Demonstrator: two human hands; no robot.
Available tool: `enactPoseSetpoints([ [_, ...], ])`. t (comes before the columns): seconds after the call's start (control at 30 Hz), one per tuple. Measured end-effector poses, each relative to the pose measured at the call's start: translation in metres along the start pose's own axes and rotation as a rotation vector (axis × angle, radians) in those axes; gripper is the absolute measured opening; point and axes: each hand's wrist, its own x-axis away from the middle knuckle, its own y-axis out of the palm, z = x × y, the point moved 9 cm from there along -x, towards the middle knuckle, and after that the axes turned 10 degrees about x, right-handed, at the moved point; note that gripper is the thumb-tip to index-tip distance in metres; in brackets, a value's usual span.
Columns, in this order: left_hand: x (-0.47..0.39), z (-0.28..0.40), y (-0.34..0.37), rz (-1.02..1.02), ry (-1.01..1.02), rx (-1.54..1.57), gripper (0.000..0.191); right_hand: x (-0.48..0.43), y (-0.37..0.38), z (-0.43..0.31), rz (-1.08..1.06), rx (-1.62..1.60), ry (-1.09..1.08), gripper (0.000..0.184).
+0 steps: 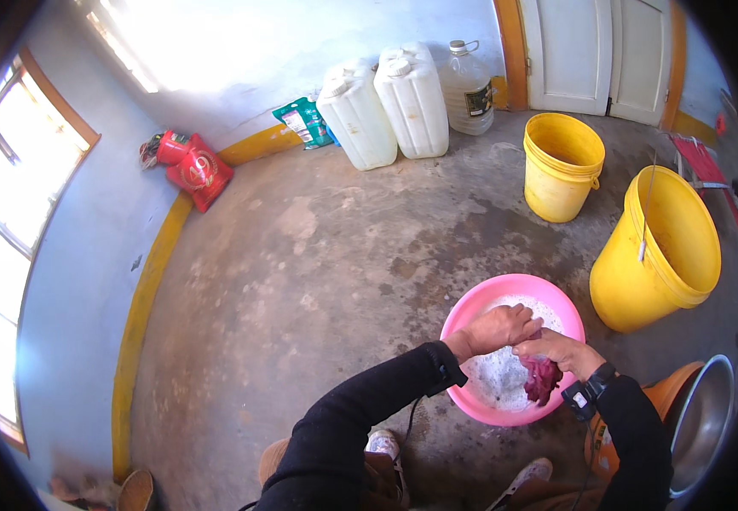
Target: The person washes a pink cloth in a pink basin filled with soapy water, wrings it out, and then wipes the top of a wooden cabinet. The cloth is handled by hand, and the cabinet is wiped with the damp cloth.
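Observation:
A pink plastic basin stands on the floor before me, holding foamy water. Above the suds my left hand is closed on a wet, dark red cloth. My right hand grips the same cloth close beside the left, near the basin's right side. Bunched and wrinkled, the cloth hangs below my right hand towards the foam. The parts of it inside my fists are hidden.
Right of the basin stand a large yellow bucket, a smaller yellow bucket and a metal basin by an orange container. White jerrycans and a clear plastic jug line the far wall. A red bag leans at the left.

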Motion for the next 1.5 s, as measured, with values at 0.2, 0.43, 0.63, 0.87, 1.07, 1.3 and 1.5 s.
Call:
enactPoseSetpoints([
  [0.2, 0.013, -0.02, 0.054, -0.052, -0.325, 0.156, 0.021, -0.012, -0.012, 0.009, 0.349, 0.69, 0.081, 0.027],
  [0.43, 0.055, -0.022, 0.106, -0.156, -0.764, 0.337, 0.028, -0.004, 0.011, -0.003, 0.479, 1.369, -0.19, 0.038],
  [0.63, 0.069, -0.031, 0.117, 0.088, -0.935, 0.556, 0.03, -0.003, 0.017, -0.014, 0.553, 1.694, -0.533, 0.013],
  [0.87, 0.061, -0.042, 0.112, -0.045, -1.017, 0.828, 0.038, 0.004, 0.015, -0.042, 0.636, 1.706, -0.681, 0.017],
  [1.07, 0.029, -0.058, 0.064, -0.215, -0.792, 0.404, 0.042, 0.006, -0.013, -0.054, 0.562, 1.219, -0.529, 0.044],
  [1.3, 0.023, -0.064, 0.017, -0.121, -0.816, 1.066, 0.055, 0.009, -0.044, -0.047, 0.415, 0.768, -0.563, 0.087],
  [1.5, 0.022, -0.073, 0.004, 0.02, -0.99, 1.253, 0.046, -0.007, -0.048, -0.012, 0.2, 0.187, -0.325, 0.077],
])
